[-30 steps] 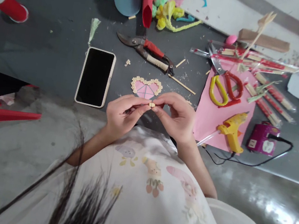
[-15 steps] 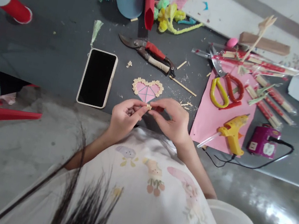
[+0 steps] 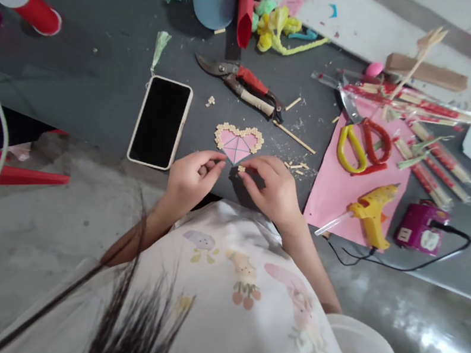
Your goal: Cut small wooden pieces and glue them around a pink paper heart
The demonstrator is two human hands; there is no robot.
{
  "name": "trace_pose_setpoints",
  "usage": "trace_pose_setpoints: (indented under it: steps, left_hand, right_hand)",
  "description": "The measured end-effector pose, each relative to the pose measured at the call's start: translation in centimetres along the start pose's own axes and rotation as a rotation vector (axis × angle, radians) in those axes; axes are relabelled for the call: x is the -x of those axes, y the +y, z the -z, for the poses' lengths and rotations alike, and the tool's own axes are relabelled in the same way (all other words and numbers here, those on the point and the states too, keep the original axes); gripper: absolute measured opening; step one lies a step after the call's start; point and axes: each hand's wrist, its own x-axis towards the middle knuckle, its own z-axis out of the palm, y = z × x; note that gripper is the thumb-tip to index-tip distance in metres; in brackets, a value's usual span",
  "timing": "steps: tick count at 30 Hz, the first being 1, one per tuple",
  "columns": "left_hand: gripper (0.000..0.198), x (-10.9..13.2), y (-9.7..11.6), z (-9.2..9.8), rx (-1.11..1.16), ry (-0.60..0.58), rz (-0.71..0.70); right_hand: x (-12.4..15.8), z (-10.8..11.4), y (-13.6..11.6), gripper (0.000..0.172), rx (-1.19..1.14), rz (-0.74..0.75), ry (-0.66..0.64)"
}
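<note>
A pink paper heart (image 3: 238,141) edged with small cream beads lies on the dark table. Just below its tip, my right hand (image 3: 270,189) pinches a small cream bead piece (image 3: 241,168) between thumb and fingertips. My left hand (image 3: 192,178) sits beside it with fingers curled, its fingertips near the heart's lower left edge; I cannot make out anything in them.
A phone (image 3: 161,122) lies left of the heart, pruning shears (image 3: 242,81) behind it. On pink paper (image 3: 336,193) to the right are scissors (image 3: 361,143) and a yellow glue gun (image 3: 372,211), with a purple device (image 3: 418,234) and its cable beyond. Wrapped sticks (image 3: 433,155), a red spool (image 3: 29,6) and a blue cup (image 3: 212,7) stand around.
Both hands have lowered toward the table near the heart's tip. They have come apart: the bead piece that was held between both is now in the right fingers only.
</note>
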Motion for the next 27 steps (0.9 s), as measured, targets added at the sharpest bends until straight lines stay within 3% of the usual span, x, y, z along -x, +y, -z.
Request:
trace_pose_setpoints:
  steps: [5,9,16,22,27]
  left_hand:
    - [0.018,-1.6,-0.1,1.3,-0.329,0.024,-0.254]
    - [0.019,-3.9,0.4,1.7,-0.482,0.009,-0.313]
    - [0.025,-7.2,0.5,1.4,-0.639,-0.144,-0.412]
    - [0.027,-8.0,-0.3,2.0,-0.578,-0.167,-0.428]
    - [0.033,-7.8,0.8,2.3,-0.677,-0.27,-0.347]
  right_hand:
    - [0.1,0.0,0.3,0.014,0.062,0.006,-0.012]
    - [0.0,0.0,0.3,0.013,0.066,0.005,-0.009]
    - [0.1,0.1,0.1,0.013,0.053,-0.01,-0.033]
    - [-0.3,-0.1,-0.4,0.017,0.084,0.047,-0.08]
    - [-0.4,-0.2,-0.8,0.023,0.111,-0.016,-0.157]
